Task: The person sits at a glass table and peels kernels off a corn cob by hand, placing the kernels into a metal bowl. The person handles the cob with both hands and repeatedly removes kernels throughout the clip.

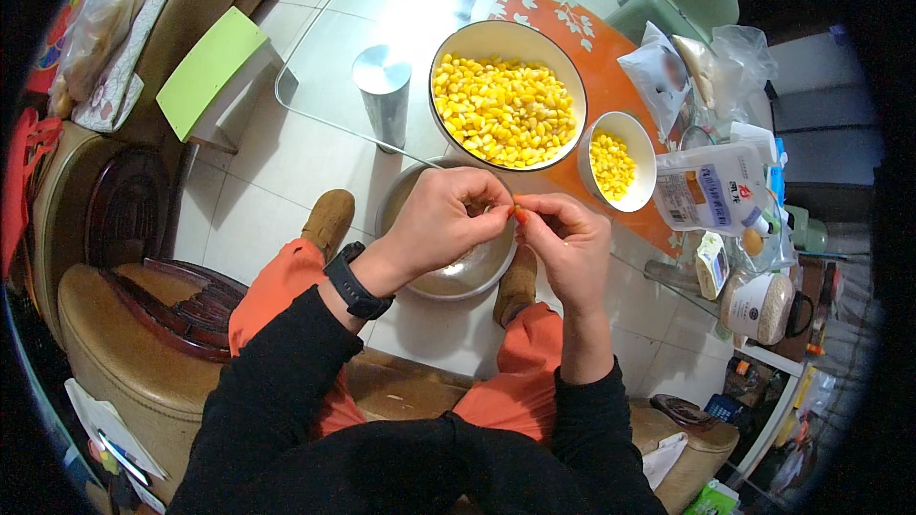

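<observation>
My left hand (465, 211) and my right hand (569, 239) meet fingertip to fingertip in front of me. Between them they pinch one small yellow kernel (517, 206), mostly covered by the fingers. Beneath my hands, a wide metal basin (458, 280) stands low between my feet; my left hand hides part of its inside. Just beyond, on the glass table, a large cream bowl with a dark rim (494, 36) holds many yellow kernels (504, 111). To its right a smaller white bowl (646, 157) contains smaller yellow pieces (612, 164).
A metal tumbler (384, 96) stands left of the large bowl, near the glass table's edge (343, 123). An orange runner (608, 61) lies under the bowls. Plastic packages (708, 186) and a jar of pale grains (757, 307) crowd the right side. A green-topped stool (212, 71) stands left.
</observation>
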Tool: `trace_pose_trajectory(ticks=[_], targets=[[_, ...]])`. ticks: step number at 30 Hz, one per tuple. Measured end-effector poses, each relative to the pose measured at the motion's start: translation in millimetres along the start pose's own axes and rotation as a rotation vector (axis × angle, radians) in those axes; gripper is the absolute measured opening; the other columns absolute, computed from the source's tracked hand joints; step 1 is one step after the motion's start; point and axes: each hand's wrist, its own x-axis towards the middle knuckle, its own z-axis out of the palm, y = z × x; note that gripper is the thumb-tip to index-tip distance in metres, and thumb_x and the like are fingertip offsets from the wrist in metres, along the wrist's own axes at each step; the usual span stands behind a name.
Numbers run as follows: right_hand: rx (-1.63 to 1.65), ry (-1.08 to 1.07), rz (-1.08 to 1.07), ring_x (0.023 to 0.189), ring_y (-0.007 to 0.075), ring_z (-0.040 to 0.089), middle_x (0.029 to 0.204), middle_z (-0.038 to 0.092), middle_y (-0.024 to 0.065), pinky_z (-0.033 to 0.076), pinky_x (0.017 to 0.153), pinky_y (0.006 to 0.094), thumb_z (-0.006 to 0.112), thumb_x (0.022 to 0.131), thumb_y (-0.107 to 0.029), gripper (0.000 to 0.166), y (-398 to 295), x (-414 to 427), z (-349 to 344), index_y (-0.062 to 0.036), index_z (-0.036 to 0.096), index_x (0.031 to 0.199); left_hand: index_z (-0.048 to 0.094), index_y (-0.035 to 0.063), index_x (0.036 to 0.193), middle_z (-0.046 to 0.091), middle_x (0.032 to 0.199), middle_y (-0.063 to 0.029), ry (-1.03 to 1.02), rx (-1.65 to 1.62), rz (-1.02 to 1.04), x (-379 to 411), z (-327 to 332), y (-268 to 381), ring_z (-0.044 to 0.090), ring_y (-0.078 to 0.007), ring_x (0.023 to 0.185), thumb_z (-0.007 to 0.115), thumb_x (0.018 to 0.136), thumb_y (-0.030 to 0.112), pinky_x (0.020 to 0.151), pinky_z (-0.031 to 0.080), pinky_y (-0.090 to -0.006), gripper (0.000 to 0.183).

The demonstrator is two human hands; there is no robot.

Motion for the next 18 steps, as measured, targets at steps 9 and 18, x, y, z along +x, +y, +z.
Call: trace_pose_trajectory(ticks=[9,18], targets=[[0.457,-0.144,0.129,0.07,0.0107,0.06,0.086,0.064,0.006,0.051,0.063,0.0239,0.06,0.082,-0.001,0.013,11.5,6.2,-5.8,0.0024,0.061,0.094,0.059,0.0018,0.083,0.056,0.076,0.0049,-0.055,-0.433,-0.223,1.8,0.1,2.2,0.048,-0.0007,0.067,0.061,0.08,0.007,0.057,0.04,-0.016,0.006],[0.303,-0.108,0.122,0.071,0.0096,0.06,0.085,0.064,0.006,0.05,0.065,0.0229,0.058,0.082,0.001,0.012,3.9,6.6,-4.7,0.0031,0.062,0.093,0.058,0.0006,0.075,0.054,0.069,-0.0005,0.042,0.024,0.034,0.0,6.2,2.6,0.047,-0.0051,0.06,0.064,0.075,0.006,0.053,0.039,-0.0203,0.008]])
